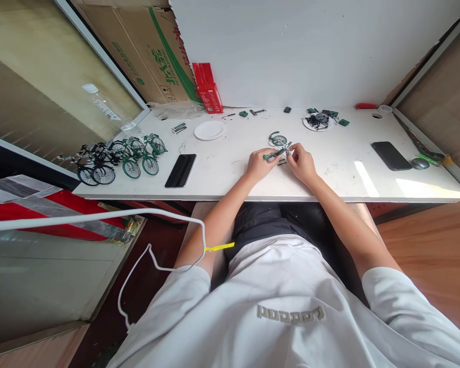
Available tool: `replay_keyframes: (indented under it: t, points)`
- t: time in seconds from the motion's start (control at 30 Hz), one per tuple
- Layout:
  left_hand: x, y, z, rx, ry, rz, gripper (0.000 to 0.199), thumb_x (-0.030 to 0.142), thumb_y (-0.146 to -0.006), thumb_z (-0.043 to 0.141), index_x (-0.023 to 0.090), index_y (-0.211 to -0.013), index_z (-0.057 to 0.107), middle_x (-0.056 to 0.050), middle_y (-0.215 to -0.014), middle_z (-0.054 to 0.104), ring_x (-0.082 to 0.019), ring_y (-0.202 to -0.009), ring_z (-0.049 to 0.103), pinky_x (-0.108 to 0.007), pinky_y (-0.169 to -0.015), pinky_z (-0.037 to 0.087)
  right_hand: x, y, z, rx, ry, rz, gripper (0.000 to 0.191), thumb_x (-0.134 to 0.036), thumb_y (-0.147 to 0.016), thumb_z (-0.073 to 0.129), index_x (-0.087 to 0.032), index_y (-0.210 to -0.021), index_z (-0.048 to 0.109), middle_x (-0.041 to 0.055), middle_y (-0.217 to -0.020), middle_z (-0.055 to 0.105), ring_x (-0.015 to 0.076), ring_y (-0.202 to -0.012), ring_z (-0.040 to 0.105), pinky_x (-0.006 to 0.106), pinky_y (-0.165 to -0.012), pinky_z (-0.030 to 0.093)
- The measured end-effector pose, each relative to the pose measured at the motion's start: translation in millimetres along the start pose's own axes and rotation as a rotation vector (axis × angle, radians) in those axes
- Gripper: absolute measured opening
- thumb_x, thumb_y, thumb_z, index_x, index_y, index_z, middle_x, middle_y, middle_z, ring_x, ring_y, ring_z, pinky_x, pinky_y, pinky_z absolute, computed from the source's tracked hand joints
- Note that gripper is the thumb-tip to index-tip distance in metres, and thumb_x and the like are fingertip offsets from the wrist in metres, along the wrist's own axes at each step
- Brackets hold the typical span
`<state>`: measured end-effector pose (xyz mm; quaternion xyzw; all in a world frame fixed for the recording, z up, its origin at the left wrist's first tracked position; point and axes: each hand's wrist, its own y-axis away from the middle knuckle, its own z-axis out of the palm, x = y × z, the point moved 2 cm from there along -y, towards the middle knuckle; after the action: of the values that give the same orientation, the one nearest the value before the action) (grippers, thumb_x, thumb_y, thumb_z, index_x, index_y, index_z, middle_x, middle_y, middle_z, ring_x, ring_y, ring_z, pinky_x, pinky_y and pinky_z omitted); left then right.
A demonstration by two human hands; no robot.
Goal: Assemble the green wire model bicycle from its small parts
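My left hand (261,164) pinches a small green model-bicycle part (273,154) just above the white table. Close against it, the fingertips of my right hand (302,161) are pressed together at the silvery end of the same part; exactly what they grip is too small to make out. Just beyond my fingers lies a green wheel with a mudguard (278,139). A small dark piece rests on the table between my hands, partly hidden by them.
Several assembled model bicycles (132,153) stand at the left, near a phone (181,170) and a white plate (210,130). Another plate (308,127) holds black parts. A second phone (391,156) lies at the right. A red box (207,88) stands behind. A white cable (168,212) crosses my left arm.
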<state>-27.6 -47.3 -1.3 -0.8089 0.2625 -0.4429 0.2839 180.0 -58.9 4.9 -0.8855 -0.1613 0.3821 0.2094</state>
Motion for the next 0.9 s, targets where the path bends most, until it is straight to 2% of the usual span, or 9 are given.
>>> replay_keyframes:
  t: [0.23, 0.47, 0.67, 0.9]
  points:
    - [2.0, -0.4, -1.2, -0.02, 0.002, -0.04, 0.014, 0.023, -0.097, 0.085, 0.021, -0.109, 0.09, -0.011, -0.109, 0.09, -0.026, -0.098, 0.086, -0.035, -0.093, 0.067, 0.2, -1.2, 0.1, -0.029, 0.033, 0.033, 0.042, -0.064, -0.114, 0.043, -0.027, -0.106, 0.06, 0.0041, -0.073, 0.066, 0.0248, -0.064, 0.055, 0.036, -0.067, 0.036]
    - [2.7, -1.4, -1.9, -0.014, 0.013, -0.064, 0.012, 0.022, -0.094, 0.087, 0.02, -0.106, 0.09, -0.012, -0.107, 0.09, -0.027, -0.099, 0.086, -0.035, -0.094, 0.066, -2.0, 0.0, 1.3, -0.051, 0.044, 0.035, 0.036, -0.061, -0.109, 0.052, -0.026, -0.114, 0.061, 0.0015, -0.072, 0.064, 0.0241, -0.066, 0.056, 0.035, -0.068, 0.037]
    - [2.0, -1.0, -1.8, -0.012, 0.02, -0.033, 0.014, 0.023, -0.095, 0.086, 0.021, -0.108, 0.09, -0.011, -0.109, 0.09, -0.026, -0.099, 0.087, -0.035, -0.094, 0.066, 0.0, -1.0, 1.8, -0.107, 0.072, 0.029, 0.041, -0.056, -0.116, 0.035, -0.028, -0.099, 0.059, 0.0049, -0.074, 0.064, 0.0262, -0.068, 0.057, 0.037, -0.07, 0.036]
    - [1.6, -1.0, -1.5, -0.024, 0.013, -0.034, 0.013, 0.022, -0.095, 0.085, 0.021, -0.107, 0.09, -0.011, -0.107, 0.09, -0.026, -0.098, 0.086, -0.035, -0.094, 0.067, 0.4, -0.6, 3.6, -0.058, 0.052, 0.067, 0.039, -0.063, -0.112, 0.047, -0.026, -0.113, 0.06, 0.0032, -0.074, 0.066, 0.0259, -0.068, 0.057, 0.036, -0.067, 0.036]
